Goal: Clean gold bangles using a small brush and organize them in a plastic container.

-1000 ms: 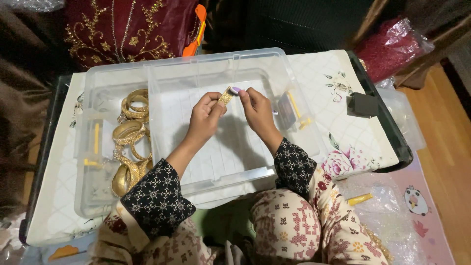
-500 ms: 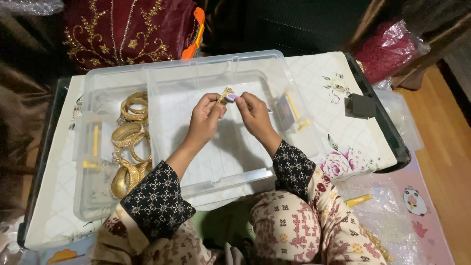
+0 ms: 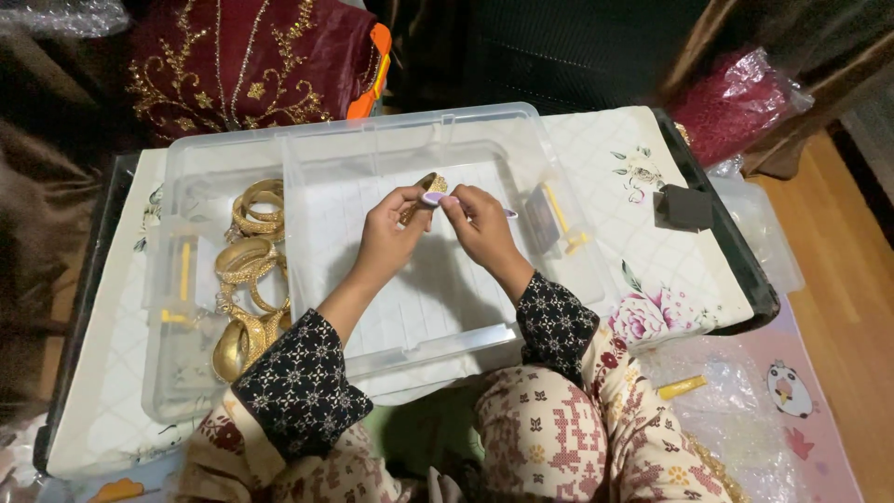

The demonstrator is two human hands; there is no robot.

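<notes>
Head view, looking down. Left hand (image 3: 391, 224) pinches a small gold ornament (image 3: 430, 183) between thumb and fingertips, raised over the clear plastic tray (image 3: 410, 307), likely so anything dropped lands inside. Right hand (image 3: 477, 222) closes its grip on a slim lilac tool (image 3: 438, 198), tip laid against the ornament; the far end pokes out past the fingers. Gold bangles (image 3: 250, 270) lie heaped in the clear bin (image 3: 177, 354) to the left, within reach. Everything rests on the floral-covered desk (image 3: 643, 233).
</notes>
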